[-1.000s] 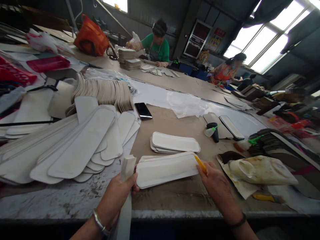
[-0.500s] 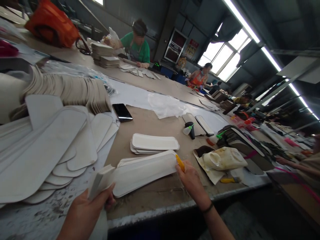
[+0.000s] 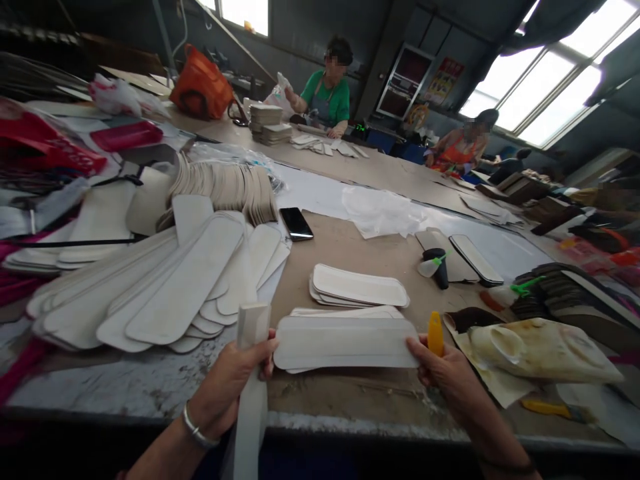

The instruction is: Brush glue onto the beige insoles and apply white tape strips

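My left hand [image 3: 227, 373] is closed round a folded bundle of off-white strips [image 3: 253, 327], whose long tails hang below the table edge. Its fingertips also touch the left end of a long pale panel with rounded corners [image 3: 345, 343]. Thumb and fingers of my right hand [image 3: 445, 367] pinch the panel's right end. A yellow-handled tool [image 3: 435, 333] stands up from the same hand; its working end is hidden. The held panel is level, over more pale panels [image 3: 350, 311]. Behind them lies a small stack of similar panels [image 3: 360, 285].
On the left are fanned pale panels [image 3: 185, 287] and a row of upright pieces [image 3: 225, 187]. A phone [image 3: 297, 224] lies behind. To the right are a glue-stained container [image 3: 540, 350], another yellow-handled tool [image 3: 547, 408] and a small green-tipped bottle [image 3: 431, 267]. A person in green [image 3: 327, 97] works across the table.
The panel has turned from slanted to level and come up into both hands. My right hand now pinches its end. My view has swung left.
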A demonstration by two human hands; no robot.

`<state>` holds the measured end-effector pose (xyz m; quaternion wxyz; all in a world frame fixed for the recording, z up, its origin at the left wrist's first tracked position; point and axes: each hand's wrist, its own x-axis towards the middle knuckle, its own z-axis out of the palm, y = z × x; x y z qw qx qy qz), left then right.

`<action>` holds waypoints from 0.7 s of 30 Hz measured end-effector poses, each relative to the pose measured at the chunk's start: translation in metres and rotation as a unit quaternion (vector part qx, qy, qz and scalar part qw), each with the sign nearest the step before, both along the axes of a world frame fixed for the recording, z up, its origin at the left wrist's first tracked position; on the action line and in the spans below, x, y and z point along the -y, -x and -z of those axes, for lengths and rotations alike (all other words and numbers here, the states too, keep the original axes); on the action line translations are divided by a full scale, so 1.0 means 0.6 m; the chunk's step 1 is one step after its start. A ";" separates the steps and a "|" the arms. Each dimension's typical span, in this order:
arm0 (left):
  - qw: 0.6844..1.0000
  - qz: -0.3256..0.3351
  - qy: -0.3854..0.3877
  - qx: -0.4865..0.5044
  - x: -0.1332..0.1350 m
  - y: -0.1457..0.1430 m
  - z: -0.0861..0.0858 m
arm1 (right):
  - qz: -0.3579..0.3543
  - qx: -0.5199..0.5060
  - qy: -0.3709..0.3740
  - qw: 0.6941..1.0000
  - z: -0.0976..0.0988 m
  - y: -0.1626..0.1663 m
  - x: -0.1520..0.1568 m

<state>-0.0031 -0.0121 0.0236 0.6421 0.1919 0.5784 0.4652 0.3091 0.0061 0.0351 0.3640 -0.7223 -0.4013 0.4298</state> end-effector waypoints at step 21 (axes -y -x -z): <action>0.984 0.059 0.074 0.149 -0.031 0.006 -0.027 | 0.021 -0.249 0.037 0.968 -0.015 0.002 -0.022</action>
